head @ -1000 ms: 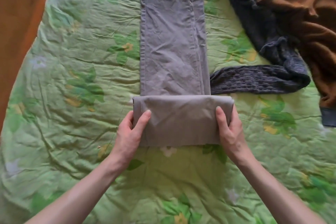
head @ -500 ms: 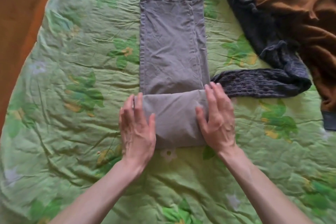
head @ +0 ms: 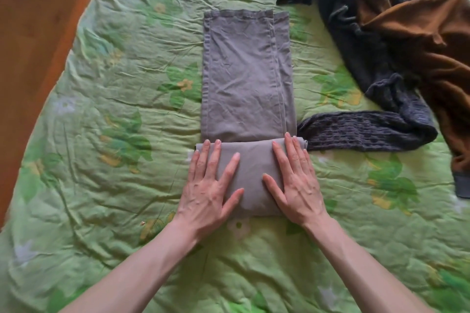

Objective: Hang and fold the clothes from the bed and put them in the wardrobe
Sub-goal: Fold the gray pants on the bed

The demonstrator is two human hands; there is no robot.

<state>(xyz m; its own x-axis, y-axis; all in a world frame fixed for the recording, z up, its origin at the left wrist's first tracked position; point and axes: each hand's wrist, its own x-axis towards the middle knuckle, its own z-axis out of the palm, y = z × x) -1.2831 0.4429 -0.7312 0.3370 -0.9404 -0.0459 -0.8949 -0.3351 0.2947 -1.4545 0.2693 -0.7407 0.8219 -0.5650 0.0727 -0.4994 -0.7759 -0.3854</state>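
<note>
Folding is in hand: grey trousers (head: 246, 79) lie lengthwise on the green bedspread (head: 106, 150), with the near end already turned over into a thick fold. Left hand (head: 211, 185) and right hand (head: 295, 180) rest flat on that fold, fingers straight, pressing and gripping nothing. Next move, by judgement: take the fold's edges and turn it over again toward the far hem. Knitted sweater (head: 366, 132) and brown garment (head: 419, 40) await, the latter cut off at the frame edge. No wardrobe is visible.
</note>
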